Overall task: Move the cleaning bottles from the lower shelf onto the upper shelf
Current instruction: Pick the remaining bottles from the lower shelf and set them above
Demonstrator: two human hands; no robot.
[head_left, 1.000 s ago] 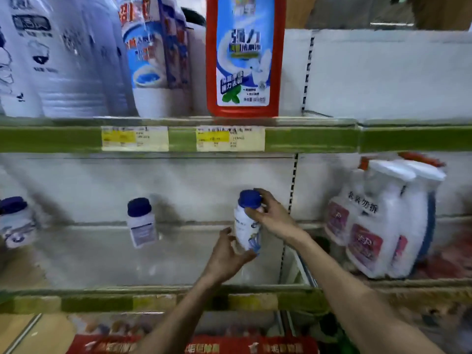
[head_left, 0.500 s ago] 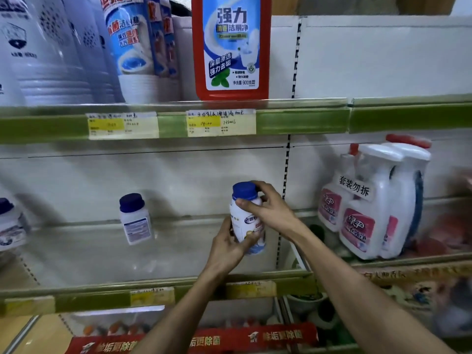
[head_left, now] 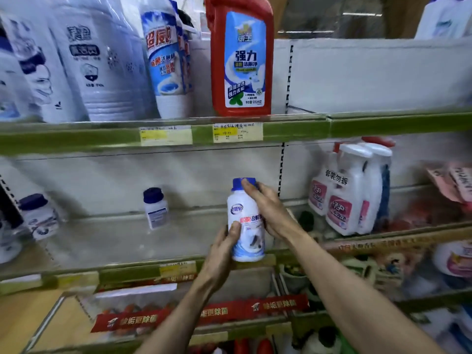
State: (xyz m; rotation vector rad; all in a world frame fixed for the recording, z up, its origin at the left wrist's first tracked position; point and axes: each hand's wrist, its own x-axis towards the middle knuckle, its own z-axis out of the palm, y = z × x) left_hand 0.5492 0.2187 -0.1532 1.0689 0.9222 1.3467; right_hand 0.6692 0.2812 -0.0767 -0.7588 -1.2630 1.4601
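Observation:
A white bottle with a blue cap (head_left: 245, 215) is held upright in front of the lower shelf (head_left: 127, 274), between both hands. My left hand (head_left: 222, 254) grips its lower left side. My right hand (head_left: 268, 208) wraps its right side, with fingers up on the cap. Two more blue-capped white bottles stand on the lower shelf: one small bottle (head_left: 155, 208) at the middle back and another bottle (head_left: 38, 215) at the far left. The upper shelf (head_left: 293, 129) carries a red bottle (head_left: 242, 60) and white bottles (head_left: 166, 60) on its left half.
White spray bottles (head_left: 350, 192) in a bundled pack stand on the lower shelf to the right. Pink packets (head_left: 454, 180) lie at the far right. The upper shelf's right section (head_left: 383, 108) shows only bare board. Red-labelled goods (head_left: 204, 312) fill the shelf below.
Both hands have brought the bottle forward, off the shelf floor toward the shelf's front edge. The view has tilted upward, showing more of the upper shelf.

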